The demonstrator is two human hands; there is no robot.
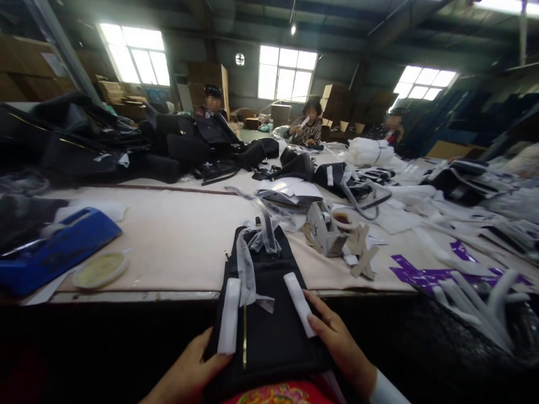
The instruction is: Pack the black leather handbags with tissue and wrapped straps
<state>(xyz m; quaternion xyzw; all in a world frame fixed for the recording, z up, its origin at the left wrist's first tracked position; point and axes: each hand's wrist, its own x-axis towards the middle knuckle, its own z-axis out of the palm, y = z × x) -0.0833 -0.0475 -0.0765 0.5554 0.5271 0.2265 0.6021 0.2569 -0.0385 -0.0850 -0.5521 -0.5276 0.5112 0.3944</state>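
A black bag (269, 331) rests at the table's near edge, tilted toward me. My left hand (197, 359) grips its lower left side, the thumb by a white foam strip (229, 317). On the right side, my right hand (337, 331) holds the bag's edge, thumb and finger touching a second white foam strip (300, 304). Clear plastic wrap (247, 269) covers the handle at the top and trails down the front. Left of the middle runs a gold zipper (245, 336). The fingers behind the bag are hidden.
On the left are a blue tape dispenser (63, 247) and a round yellowish lid (101, 269). A grey tape dispenser (326, 227) stands right of the bag. Black bags (126, 140) pile up behind. White foam tubes (475, 303) fill the lower right. Several people sit across the table (177, 235).
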